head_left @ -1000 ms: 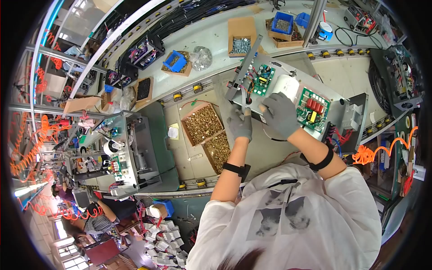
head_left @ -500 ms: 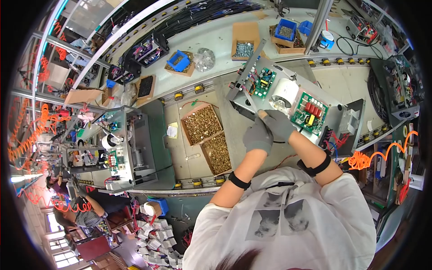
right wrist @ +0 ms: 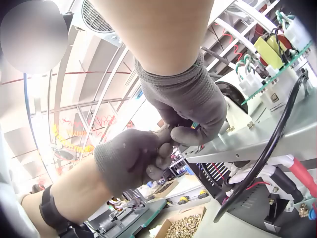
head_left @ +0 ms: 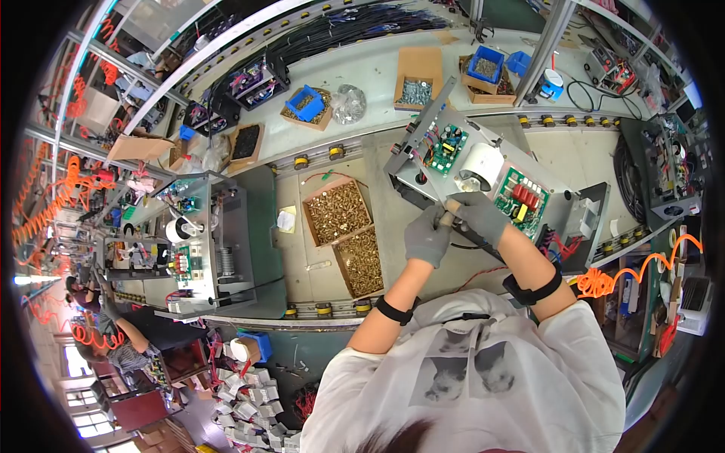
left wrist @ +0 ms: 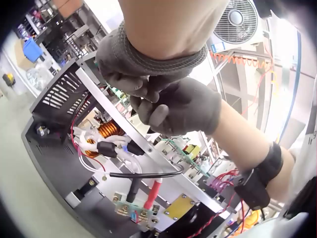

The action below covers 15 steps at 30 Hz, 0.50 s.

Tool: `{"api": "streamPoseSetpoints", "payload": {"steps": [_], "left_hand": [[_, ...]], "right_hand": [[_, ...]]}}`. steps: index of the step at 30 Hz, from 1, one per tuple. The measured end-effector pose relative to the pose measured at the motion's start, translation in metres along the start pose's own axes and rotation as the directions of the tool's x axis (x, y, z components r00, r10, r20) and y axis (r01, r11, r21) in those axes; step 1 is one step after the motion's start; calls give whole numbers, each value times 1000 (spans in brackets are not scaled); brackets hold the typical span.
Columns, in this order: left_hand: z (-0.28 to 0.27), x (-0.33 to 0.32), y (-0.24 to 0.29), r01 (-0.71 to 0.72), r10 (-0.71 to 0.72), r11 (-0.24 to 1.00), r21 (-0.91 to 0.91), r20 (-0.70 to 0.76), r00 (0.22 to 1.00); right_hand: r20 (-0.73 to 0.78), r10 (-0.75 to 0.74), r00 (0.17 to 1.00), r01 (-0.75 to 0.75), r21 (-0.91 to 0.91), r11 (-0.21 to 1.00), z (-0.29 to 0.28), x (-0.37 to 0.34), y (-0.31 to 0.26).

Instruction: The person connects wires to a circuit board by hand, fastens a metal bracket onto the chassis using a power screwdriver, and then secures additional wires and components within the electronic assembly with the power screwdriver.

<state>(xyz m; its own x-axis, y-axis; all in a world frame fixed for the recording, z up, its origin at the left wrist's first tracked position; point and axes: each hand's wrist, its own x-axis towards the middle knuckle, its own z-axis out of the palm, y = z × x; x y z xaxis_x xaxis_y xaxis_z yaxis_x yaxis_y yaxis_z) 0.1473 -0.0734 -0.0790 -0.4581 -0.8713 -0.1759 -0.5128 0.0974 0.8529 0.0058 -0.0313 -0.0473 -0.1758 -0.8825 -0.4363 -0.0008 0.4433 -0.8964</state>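
Observation:
Both hands wear grey gloves and meet at the near edge of an open metal chassis [head_left: 521, 140]. My left hand [head_left: 424, 235] has its fingers curled against those of my right hand [head_left: 483, 217], which bends in from the other side. Their fingertips overlap in both wrist views, and I cannot tell what lies between them. On the chassis sit a green circuit board [head_left: 447, 149], a white cylinder [head_left: 483, 164] and a second board with red parts [head_left: 522, 200]. A black cable [right wrist: 270, 163] loops below the chassis edge near the right hand.
Left of the hands stands a cardboard box of brass-coloured fasteners [head_left: 337, 211]. A second open chassis [head_left: 219, 249] is farther left. The rear bench holds a blue bin [head_left: 306, 104] and a box of silver fasteners [head_left: 415, 90]. An orange coiled hose [head_left: 596, 283] hangs at right.
The left hand has moved right and toward the body, away from the chassis's left end, to join the right hand. The right hand has drawn back from the white cylinder. A grey strip beside the hands earlier is now mostly hidden.

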Motion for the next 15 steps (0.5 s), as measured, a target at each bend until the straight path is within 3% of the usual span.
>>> {"api": "streamPoseSetpoints", "payload": {"steps": [2,3,5,6,8,9,10,11,12,13,14,15], "left_hand": [[5,4,-9,-2,2,1000,-30,-3,1000],[9,7,-15,-76,74,995,-63,-25,997],[8,11,-16,-150,146,984,-96,-52,988],[1,14,-12,-125,125,990,-64,-1,992],[-5,19,-7,-96,98,995,-31,50,994],[-7,22,-4,-12,35,962,-274,79,996],[-8,27,-2,76,-16,865,-496,124,992],[-6,35,-6,77,-13,865,-496,132,991],[-1,45,-16,150,-73,831,-535,162,984],[4,50,-18,228,-131,790,-569,206,970],[4,54,-24,161,-16,756,-634,229,973],[6,51,-24,160,-43,723,-672,188,981]], "right_hand": [[-14,42,999,-44,-122,992,-3,-11,-19],[-14,42,999,-43,-127,991,-6,-7,-14],[-71,-234,970,191,-378,906,-15,4,1],[-70,-234,970,191,-380,905,-15,5,-1],[-146,-479,866,221,-747,627,-15,4,-8],[-146,-477,866,220,-747,627,-15,2,-15],[-69,-371,926,208,-727,654,-14,0,-24],[7,-257,966,186,-707,682,-12,-3,-29],[-9,-251,968,172,-705,688,-8,-3,-22],[52,-309,950,249,-726,641,-3,-3,-8],[110,-357,928,316,-742,592,0,-8,4],[78,-341,937,282,-745,604,2,-20,4]]}}
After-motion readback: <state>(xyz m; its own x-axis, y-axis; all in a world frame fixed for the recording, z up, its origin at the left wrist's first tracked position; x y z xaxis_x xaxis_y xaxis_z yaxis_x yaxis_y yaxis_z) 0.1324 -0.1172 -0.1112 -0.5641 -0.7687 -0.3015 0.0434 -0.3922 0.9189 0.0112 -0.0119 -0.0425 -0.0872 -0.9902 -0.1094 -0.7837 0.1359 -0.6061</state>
